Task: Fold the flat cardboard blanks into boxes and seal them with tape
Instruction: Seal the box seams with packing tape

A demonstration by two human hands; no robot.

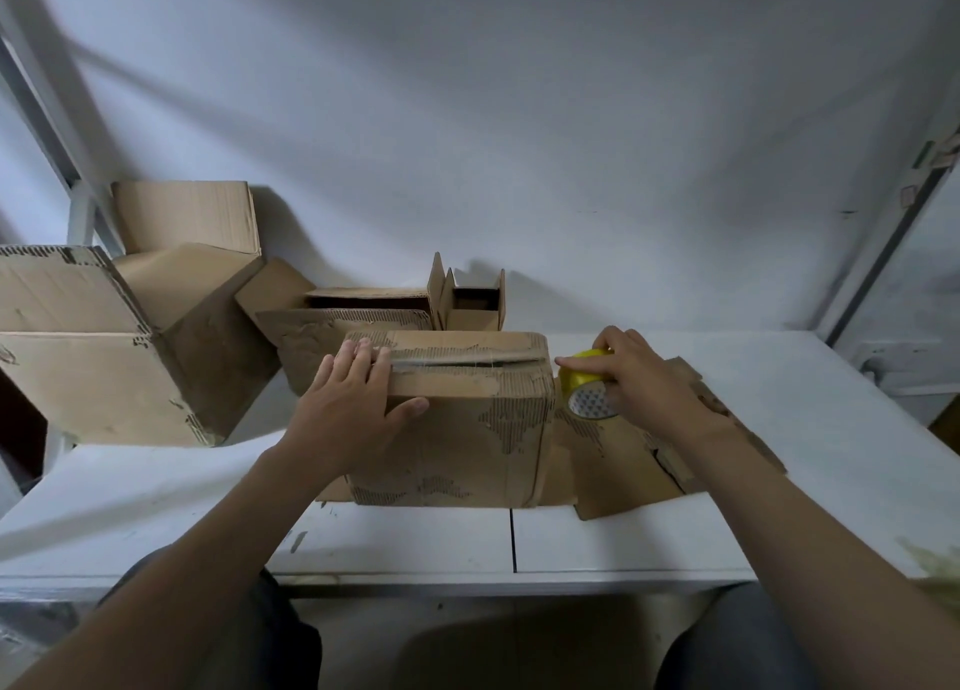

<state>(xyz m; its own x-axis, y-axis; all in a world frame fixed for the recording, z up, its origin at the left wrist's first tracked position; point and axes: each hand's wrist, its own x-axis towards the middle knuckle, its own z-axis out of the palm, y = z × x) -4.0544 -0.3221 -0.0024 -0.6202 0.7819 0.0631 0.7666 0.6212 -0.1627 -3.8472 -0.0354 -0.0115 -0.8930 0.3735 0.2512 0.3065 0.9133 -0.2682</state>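
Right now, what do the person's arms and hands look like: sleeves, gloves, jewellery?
The left hand and right hand are bare: no gloves, rings or watch visible. The left forearm and right forearm are uncovered to the frame's edge; no sleeve shows.

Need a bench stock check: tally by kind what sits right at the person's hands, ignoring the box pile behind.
Yellow tape roll: 1, gripped by the right hand
Folded box: 1, pressed by the left hand
Flat cardboard blank: 1 visible, beside the box
Total: 3
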